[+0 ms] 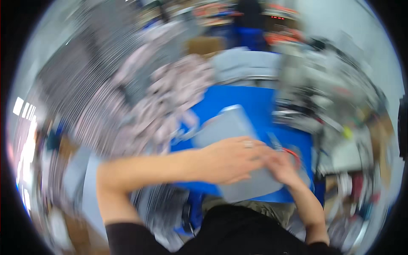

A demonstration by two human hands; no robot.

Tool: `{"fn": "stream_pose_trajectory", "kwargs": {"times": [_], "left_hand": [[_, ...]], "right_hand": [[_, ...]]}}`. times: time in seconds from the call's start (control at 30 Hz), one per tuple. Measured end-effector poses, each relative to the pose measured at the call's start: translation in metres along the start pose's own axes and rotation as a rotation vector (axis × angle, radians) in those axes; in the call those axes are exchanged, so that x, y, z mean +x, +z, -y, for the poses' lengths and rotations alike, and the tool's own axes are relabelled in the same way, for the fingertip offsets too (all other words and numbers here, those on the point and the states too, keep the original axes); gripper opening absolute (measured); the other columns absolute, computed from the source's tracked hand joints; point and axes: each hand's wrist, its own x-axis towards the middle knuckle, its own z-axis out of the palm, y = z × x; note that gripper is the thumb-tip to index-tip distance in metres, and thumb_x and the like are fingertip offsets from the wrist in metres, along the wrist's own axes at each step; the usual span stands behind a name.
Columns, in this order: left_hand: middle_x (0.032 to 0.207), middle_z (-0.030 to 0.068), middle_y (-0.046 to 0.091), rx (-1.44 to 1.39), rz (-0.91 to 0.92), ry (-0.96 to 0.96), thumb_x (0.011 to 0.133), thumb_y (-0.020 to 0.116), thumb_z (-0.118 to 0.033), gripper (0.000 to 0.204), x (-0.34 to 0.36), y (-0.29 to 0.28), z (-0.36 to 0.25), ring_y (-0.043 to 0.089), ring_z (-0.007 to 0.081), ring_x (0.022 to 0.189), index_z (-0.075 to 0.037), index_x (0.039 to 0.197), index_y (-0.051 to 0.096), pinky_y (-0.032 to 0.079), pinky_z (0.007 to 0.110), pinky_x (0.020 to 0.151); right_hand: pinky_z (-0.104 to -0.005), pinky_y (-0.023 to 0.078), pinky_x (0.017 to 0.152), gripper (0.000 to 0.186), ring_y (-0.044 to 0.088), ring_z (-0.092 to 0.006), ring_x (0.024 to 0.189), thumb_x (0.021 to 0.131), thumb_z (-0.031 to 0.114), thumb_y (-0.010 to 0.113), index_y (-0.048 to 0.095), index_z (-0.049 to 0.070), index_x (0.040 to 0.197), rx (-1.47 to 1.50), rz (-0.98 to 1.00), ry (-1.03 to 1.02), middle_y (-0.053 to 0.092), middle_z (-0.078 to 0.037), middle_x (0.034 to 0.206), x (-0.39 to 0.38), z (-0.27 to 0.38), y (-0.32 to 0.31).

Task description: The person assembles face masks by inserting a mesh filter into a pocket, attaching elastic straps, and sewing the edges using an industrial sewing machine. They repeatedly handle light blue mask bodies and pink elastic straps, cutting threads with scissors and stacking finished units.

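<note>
Blur smears the view. My left hand [233, 159], wearing a ring, reaches across a flat grey piece [229, 127] with fingers stretched out over it. My right hand [280, 168] has curled fingers at the piece's right side, meeting the left fingertips; what they hold is hidden. Both hands are above a blue work surface [216, 97]. Scissors with red-orange handles [291, 155] lie just beyond my right hand.
A heap of pale pink fabric [178, 80] covers the left side. Cluttered grey-white machinery [318, 110] stands at the right. A pale padded item [244, 63], a cardboard box [204, 44] and a blue bin [250, 38] are at the back.
</note>
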Motion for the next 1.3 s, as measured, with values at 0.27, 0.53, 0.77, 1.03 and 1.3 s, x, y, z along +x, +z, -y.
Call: {"fn": "stream_pose_trajectory", "kwargs": {"times": [0.27, 0.53, 0.77, 1.03, 1.3], "left_hand": [[0.136, 0.0307, 0.065, -0.094, 0.574, -0.077, 0.106, 0.061, -0.023, 0.044, 0.058, 0.024, 0.042, 0.061, 0.0526, 0.121, -0.003, 0.145, 0.061, 0.048, 0.056, 0.105], [0.134, 0.0303, 0.066, -0.165, 0.568, 0.36, 0.106, 0.06, -0.022, 0.043, 0.176, 0.077, -0.012, 0.062, 0.0512, 0.12, -0.003, 0.144, 0.061, 0.048, 0.054, 0.105], [0.133, 0.03, 0.066, -0.143, 0.582, 0.481, 0.106, 0.06, -0.021, 0.042, 0.207, 0.079, -0.036, 0.063, 0.05, 0.12, -0.002, 0.144, 0.062, 0.049, 0.053, 0.105], [0.132, 0.0297, 0.067, -0.126, 0.529, 0.483, 0.106, 0.059, -0.019, 0.041, 0.203, 0.07, -0.034, 0.064, 0.0485, 0.119, -0.002, 0.143, 0.063, 0.05, 0.052, 0.104], [0.131, 0.0293, 0.068, -0.127, 0.325, 0.122, 0.106, 0.058, -0.018, 0.04, 0.099, 0.012, 0.06, 0.065, 0.0471, 0.118, -0.002, 0.142, 0.064, 0.05, 0.05, 0.104]], "right_hand": [[-0.0481, 0.051, 0.067, 0.026, 0.069, -0.0343, 0.077, 0.086, 0.025, 0.072, 0.071, 0.0, 0.092, -0.455, -0.094, -0.604, 0.071, -0.023, 0.087, 0.068, -0.108, 0.048], [-0.048, 0.052, 0.068, 0.026, 0.069, -0.0344, 0.08, 0.085, 0.025, 0.073, 0.072, 0.001, 0.094, -0.512, -0.622, -0.484, 0.072, -0.022, 0.089, -0.004, -0.146, -0.013], [-0.0478, 0.052, 0.069, 0.026, 0.069, -0.0345, 0.082, 0.085, 0.025, 0.074, 0.072, 0.001, 0.095, -0.563, -0.82, -0.436, 0.072, -0.022, 0.091, -0.024, -0.137, -0.026], [-0.0477, 0.053, 0.07, 0.026, 0.069, -0.0346, 0.085, 0.085, 0.025, 0.075, 0.072, 0.002, 0.097, -0.588, -0.906, -0.467, 0.072, -0.021, 0.093, -0.028, -0.123, -0.029], [-0.0476, 0.054, 0.072, 0.027, 0.069, -0.0347, 0.088, 0.085, 0.025, 0.076, 0.072, 0.002, 0.099, -0.39, -0.827, -0.706, 0.072, -0.021, 0.095, 0.044, -0.103, 0.011]]}}
